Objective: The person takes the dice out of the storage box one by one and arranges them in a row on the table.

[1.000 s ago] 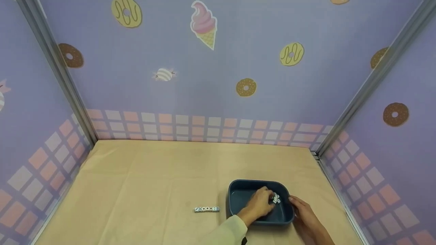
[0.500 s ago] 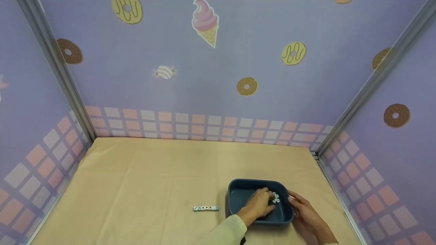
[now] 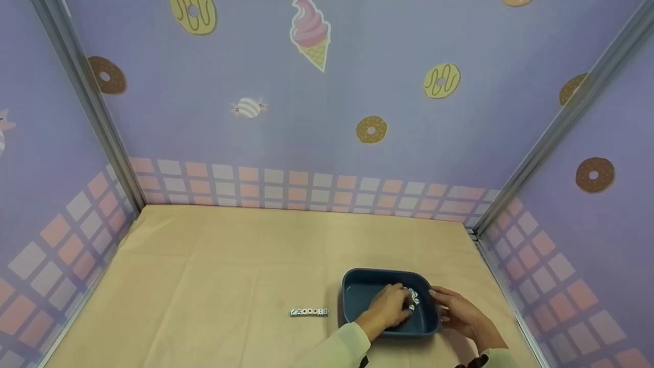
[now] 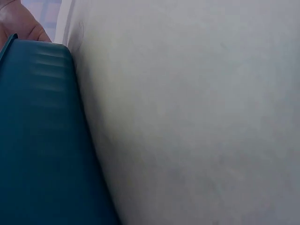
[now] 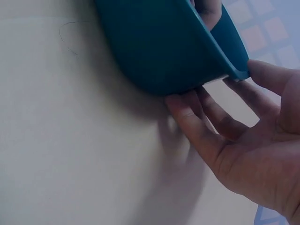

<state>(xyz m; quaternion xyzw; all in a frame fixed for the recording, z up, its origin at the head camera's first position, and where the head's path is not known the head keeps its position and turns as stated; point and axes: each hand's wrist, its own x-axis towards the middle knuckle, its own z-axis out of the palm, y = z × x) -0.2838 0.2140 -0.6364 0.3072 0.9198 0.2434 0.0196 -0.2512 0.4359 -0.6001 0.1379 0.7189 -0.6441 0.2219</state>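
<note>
Your left hand [image 3: 389, 305] is down inside the box [image 3: 358, 298]

Its bent fingers sit right beside a cluster of dice [image 3: 415, 300] on the box's floor; whether they pinch one, I cannot tell. Your right hand [image 3: 464, 316], fingers spread, touches the rim and outer wall at the box's right side. Left of the box, a straight row of dice [image 3: 309, 312] lies on the table [image 3: 219, 281].

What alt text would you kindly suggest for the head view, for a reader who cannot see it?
A person's left hand reaches to small white dice inside a dark blue tray, while the right hand touches its right side. To the left, a row of dice lies on tan cloth before a lilac wall.
</note>
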